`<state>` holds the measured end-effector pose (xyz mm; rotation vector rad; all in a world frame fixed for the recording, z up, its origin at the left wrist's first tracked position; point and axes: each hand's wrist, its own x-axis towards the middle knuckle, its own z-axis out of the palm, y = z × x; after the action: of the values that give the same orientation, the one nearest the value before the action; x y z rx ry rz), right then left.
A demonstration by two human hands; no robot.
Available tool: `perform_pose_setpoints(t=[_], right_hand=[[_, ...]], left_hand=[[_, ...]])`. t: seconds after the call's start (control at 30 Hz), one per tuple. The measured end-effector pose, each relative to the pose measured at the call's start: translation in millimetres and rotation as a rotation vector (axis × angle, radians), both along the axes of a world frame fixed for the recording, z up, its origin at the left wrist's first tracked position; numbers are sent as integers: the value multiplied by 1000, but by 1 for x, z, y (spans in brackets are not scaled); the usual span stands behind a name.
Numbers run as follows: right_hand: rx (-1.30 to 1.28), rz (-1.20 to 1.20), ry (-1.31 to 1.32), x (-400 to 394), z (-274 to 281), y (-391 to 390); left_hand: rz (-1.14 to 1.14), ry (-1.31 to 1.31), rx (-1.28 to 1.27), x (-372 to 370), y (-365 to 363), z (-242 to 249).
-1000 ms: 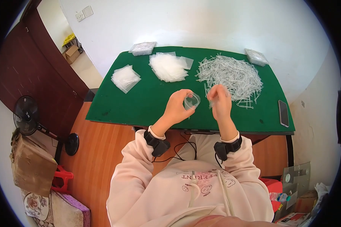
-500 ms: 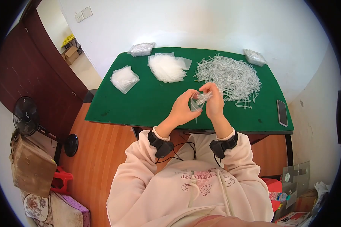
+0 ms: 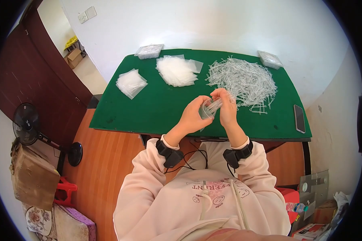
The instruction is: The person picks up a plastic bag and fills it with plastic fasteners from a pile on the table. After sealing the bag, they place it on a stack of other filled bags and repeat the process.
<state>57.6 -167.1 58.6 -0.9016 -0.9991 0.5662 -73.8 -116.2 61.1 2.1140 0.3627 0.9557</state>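
Note:
My left hand is closed on a clear plastic bag, whose mouth is spread between thumb and fingers. My right hand grips a bundle of thin clear plastic sticks, their ends tilted down at the bag's opening. How deep the sticks sit in the bag cannot be made out. Just beyond my right hand lies a large heap of similar clear sticks with small looped ends. A pile of flat clear bags lies beyond my left hand, with a smaller pile of bags to its left.
The green-covered table stands against a white wall. Clear packs sit at its back left and back right. A phone lies near the right edge. A black fan and a cardboard box stand at the left.
The bundle of sticks has come lower and further into the bag's mouth, and the bag looks opened rounder. Both hands stay in nearly the same place.

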Motion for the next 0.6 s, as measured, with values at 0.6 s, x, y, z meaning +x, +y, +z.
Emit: perform_pose_setpoints(t=[0.6], right_hand=[[-52, 331, 67, 41, 7, 7]], left_hand=[[-359, -220, -314, 13, 27, -7]])
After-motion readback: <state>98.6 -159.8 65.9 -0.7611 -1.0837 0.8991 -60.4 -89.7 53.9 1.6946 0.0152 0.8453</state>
